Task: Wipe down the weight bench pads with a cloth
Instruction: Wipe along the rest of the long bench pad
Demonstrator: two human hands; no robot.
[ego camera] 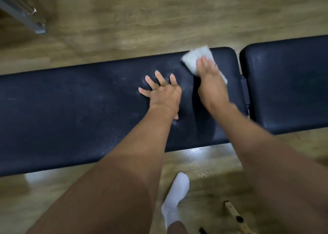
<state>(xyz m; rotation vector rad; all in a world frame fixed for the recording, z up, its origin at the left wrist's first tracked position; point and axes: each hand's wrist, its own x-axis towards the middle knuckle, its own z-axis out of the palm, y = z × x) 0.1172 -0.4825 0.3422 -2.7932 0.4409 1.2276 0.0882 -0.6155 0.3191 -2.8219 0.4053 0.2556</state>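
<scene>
Wood-look flooring surrounds the long dark padded vinyl bench pad (pixel 88 113) crossing mid-frame, where your flat right hand (pixel 210 81) presses the folded pale grey cloth (pixel 193 58) near the upper-right far edge. Overshooting could drop it off that edge or into the gap before the shorter dark pad (pixel 287 84) at right. Your left hand (pixel 163 93) rests empty, fingers splayed, bracing at centre.

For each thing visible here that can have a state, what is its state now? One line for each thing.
Cloth: folded, lying flat on the long pad, under the right hand.
Right hand: flat on the cloth, pressing it down.
Left hand: empty, fingers spread, braced on the long pad.
Long pad: flat, scuffed and speckled.
Short pad: apart from the long pad by a gap, untouched.
Sock foot: on the floor.
</scene>
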